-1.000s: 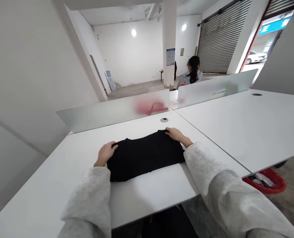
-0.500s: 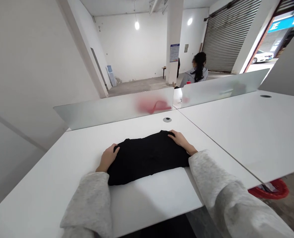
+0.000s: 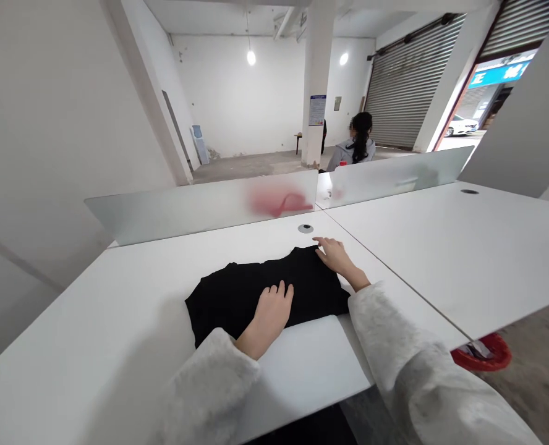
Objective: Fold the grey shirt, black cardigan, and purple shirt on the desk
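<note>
A folded black garment (image 3: 228, 296) lies spread on the white desk (image 3: 135, 321) in front of me; its exact kind cannot be made out. My left hand (image 3: 272, 312) rests on the middle of the cloth near its front edge, fingers stretched out and slightly apart. At the garment's far right corner is my right hand (image 3: 334, 254), its fingers spread, the index finger reaching past the edge and the thumb side by the fabric. Neither hand is closed around the cloth. The sleeve of my left arm covers part of the garment's front left edge.
Frosted dividers (image 3: 200, 210) stand along the desk's back edge, with a blurred red shape behind one. A cable hole (image 3: 305, 228) lies just beyond the garment. A red-rimmed bin (image 3: 497, 355) stands below the right desk. Beyond the dividers sits a person (image 3: 355, 145) in grey.
My left hand has left the garment's left edge and moved right onto its middle. My right hand has loosened at the far right corner, its fingers now spread. The camera view has shifted slightly.
</note>
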Demonstrator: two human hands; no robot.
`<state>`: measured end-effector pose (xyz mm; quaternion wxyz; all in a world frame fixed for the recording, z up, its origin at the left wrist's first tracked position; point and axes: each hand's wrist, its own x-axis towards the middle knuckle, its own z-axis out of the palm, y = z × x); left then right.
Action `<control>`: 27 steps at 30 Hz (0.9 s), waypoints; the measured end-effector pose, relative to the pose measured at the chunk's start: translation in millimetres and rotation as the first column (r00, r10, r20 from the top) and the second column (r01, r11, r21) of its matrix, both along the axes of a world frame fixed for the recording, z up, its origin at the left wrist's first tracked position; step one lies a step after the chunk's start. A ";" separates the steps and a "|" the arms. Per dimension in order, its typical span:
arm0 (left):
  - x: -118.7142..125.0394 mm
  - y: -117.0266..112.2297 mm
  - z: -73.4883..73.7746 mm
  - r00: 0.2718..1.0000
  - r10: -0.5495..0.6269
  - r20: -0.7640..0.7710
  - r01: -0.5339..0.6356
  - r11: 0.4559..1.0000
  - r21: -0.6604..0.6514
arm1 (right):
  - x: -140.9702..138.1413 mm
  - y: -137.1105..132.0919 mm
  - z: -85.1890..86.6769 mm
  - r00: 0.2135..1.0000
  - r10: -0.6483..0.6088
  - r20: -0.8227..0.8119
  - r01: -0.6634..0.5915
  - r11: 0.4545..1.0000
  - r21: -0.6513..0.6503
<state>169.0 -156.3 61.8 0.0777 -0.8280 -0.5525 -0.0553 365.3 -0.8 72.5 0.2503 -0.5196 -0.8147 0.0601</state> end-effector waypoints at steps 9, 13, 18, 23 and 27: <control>-23.3 27.3 -31.9 0.978 0.045 0.203 -0.056 0.997 0.050 | -119.1 -85.0 2.3 0.854 0.516 0.063 -0.518 0.855 0.019; -44.9 44.8 -30.3 0.978 0.041 0.205 -0.038 0.999 -0.019 | -148.9 -70.1 -17.6 0.864 0.503 0.002 -0.500 0.859 -0.111; -69.0 74.0 -20.0 0.976 0.040 0.214 -0.026 0.997 -0.068 | -156.6 -34.9 -15.0 0.868 0.422 -0.262 -0.474 0.862 -0.181; -68.6 88.2 -19.9 0.952 0.107 0.286 -0.117 0.993 0.020 | -146.4 -19.4 -22.4 0.792 0.317 -0.521 -0.473 0.859 -0.197; -62.8 87.3 -30.4 0.946 0.077 0.316 -0.107 0.991 0.077 | -145.3 -17.0 -29.6 0.827 0.367 -0.425 -0.461 0.876 -0.140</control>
